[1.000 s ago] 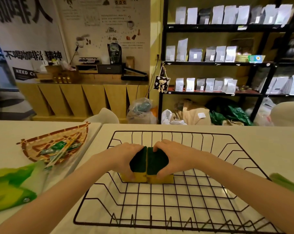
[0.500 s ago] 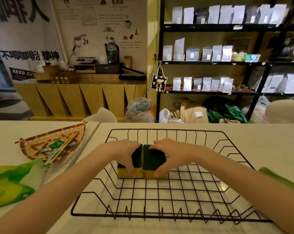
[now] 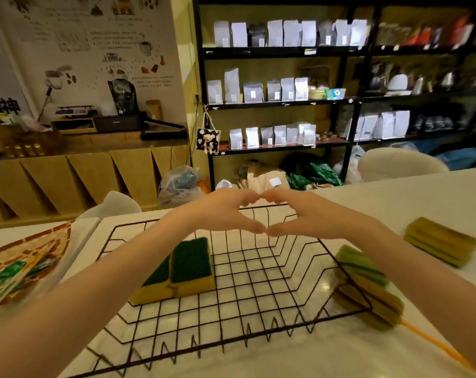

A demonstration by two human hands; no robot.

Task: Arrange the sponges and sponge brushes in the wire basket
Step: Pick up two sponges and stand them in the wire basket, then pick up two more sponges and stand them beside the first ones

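Two yellow sponges with dark green scrub tops (image 3: 181,267) lie side by side in the left part of the black wire basket (image 3: 261,341). My left hand (image 3: 220,211) and my right hand (image 3: 299,214) hover above the basket's far half, empty, fingertips and thumbs touching each other in a heart shape. A stack of green and yellow sponges (image 3: 368,285) sits on the white table against the basket's right rim, partly hidden by my right forearm. An orange brush handle (image 3: 436,347) sticks out from under that stack.
Another stack of yellow-green sponges (image 3: 440,241) lies further right on the table. A woven fan-shaped tray (image 3: 26,252) with green packets sits at the left. Shelves with white bags and a wooden counter stand behind the table.
Both hands let go of the two sponges, which now rest in the basket, and rose up and away to meet above it. The camera view shifted right, revealing the sponge stacks.
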